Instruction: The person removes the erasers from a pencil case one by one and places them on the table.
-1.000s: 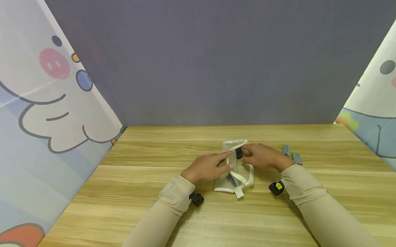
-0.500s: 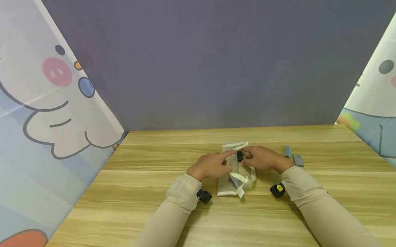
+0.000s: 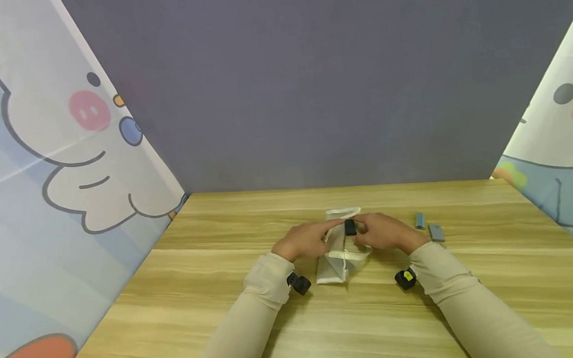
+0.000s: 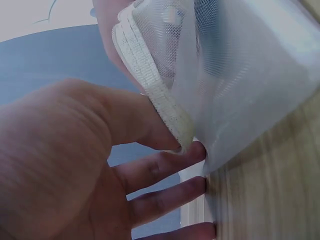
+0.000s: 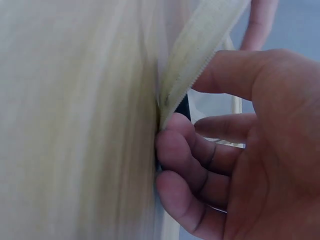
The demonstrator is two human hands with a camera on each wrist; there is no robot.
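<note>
A translucent mesh zip pouch (image 3: 331, 269) with cream edging lies on the wooden table, its mouth spread between both hands. A small black block (image 3: 350, 227) sits at that mouth; its kind cannot be made out. My left hand (image 3: 304, 240) holds the pouch's left side, the thumb against the zip tape (image 4: 155, 92) and the other fingers spread toward the table. On the far side, my right hand (image 3: 383, 231) has its thumb behind the zip tape (image 5: 200, 45) and its other fingers curled beside it. Both index fingertips reach the block's far end.
A blue oblong piece (image 3: 420, 220) and a grey flat piece (image 3: 436, 232) lie on the table (image 3: 367, 323) to the right of the right hand. A grey panel (image 3: 335, 93) rises behind the table. Cartoon-printed sheets (image 3: 101, 169) hang at both sides.
The pouch's near zip edge has been drawn up and inward, and its near right corner has lifted. My left hand has shifted slightly right. The block stays between the hands.
</note>
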